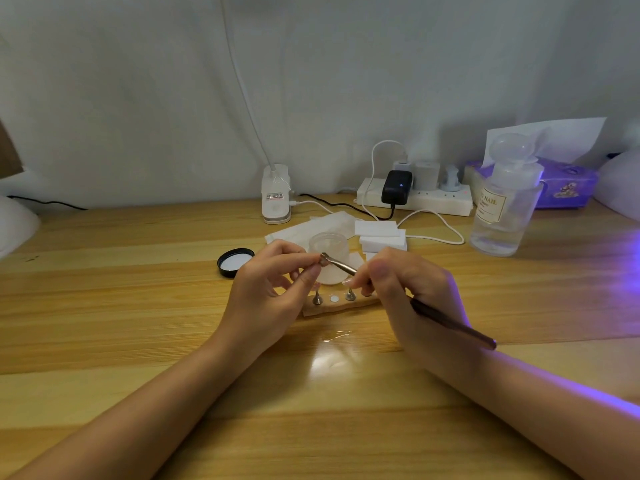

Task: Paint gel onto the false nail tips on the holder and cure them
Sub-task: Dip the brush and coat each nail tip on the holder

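A small nail tip (324,260) on its metal stand is pinched by the left hand (273,296) over a wooden holder (341,307), which lies mid-table w/ two cone-shaped metal stands (317,299) left on it. A slim metal-ferruled brush (408,301) is gripped pen-style by the right hand (412,299), its tip touching the nail. A frosted jar (327,245) sits just behind; bare glossy wood table (104,306) is seen to the left & near edge.

Open jar (328,261) and lid (235,261) (behind holder (341,305)) crowd the far approach
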Demonstrator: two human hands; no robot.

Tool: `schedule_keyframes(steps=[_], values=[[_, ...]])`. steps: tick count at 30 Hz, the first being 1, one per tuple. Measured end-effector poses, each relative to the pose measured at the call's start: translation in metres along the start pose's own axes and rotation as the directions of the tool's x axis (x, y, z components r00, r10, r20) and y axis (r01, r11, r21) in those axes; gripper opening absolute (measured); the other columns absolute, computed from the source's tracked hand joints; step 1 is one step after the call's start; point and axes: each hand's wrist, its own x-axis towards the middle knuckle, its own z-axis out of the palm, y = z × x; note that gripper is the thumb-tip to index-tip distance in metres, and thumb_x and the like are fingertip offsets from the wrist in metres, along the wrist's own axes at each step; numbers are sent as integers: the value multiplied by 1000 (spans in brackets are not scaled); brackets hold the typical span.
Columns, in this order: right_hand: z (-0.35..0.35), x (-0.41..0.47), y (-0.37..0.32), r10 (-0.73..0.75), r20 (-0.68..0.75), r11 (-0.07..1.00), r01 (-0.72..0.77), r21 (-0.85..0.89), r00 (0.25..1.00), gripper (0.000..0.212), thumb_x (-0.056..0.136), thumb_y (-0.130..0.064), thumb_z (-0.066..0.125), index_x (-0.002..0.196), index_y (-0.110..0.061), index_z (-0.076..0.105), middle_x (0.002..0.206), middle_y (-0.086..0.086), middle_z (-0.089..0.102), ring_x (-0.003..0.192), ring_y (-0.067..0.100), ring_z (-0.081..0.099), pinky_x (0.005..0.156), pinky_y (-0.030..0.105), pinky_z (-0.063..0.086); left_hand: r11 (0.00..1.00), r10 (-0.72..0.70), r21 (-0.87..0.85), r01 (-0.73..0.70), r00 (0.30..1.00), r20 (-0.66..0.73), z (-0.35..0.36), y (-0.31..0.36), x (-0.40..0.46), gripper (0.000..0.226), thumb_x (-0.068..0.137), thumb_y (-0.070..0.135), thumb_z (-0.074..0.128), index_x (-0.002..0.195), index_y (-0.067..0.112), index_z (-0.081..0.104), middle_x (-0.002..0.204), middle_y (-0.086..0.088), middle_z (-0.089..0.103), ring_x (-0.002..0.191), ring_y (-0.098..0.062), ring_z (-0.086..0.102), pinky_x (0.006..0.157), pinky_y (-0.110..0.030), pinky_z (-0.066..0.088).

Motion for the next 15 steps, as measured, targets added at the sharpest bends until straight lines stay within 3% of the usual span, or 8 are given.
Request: schedule_keyframes(steps=[5,8,12,15], values=[[0,-2,1,23,-71,996,-17,90,997,52,95,-42,34,62,-13,63,57,1,57,55,9,54,49,31,42,1000,4,-8,-4,1000,5,-1,1,0,25,80,4,63,97,21,66,84,-5,61,74,-21,58,56,-24,49],[-1,0,1,6,-73,996,1,94,997,42,95,-36,34,67,-21,61,59,-6,57,58,7,54,51,27,43,1000,1,-11,-1,1000,10,-1,1,0,25,80,3,63,97,21,67,84,-6,61,75,-23,59,57,-28,50],[0,1,1,-24,-2,999,24,23,1000,44,96,-46,30,78,-21,63,70,-13,57,65,5,57,56,25,46,1000,4,-5,-4,1000,8,-1,1,-1,25,80,1,64,96,20,66,84,-6,61,75,-26,59,58,-33,50],[1,0,2,-23,-11,1000,23,19,1000,50,95,-46,30,73,-17,65,67,-11,58,63,4,57,54,28,46,1000,-5,-3,5,1000,4,-1,1,0,25,80,0,64,97,18,66,85,-5,61,75,-26,59,57,-33,50]])
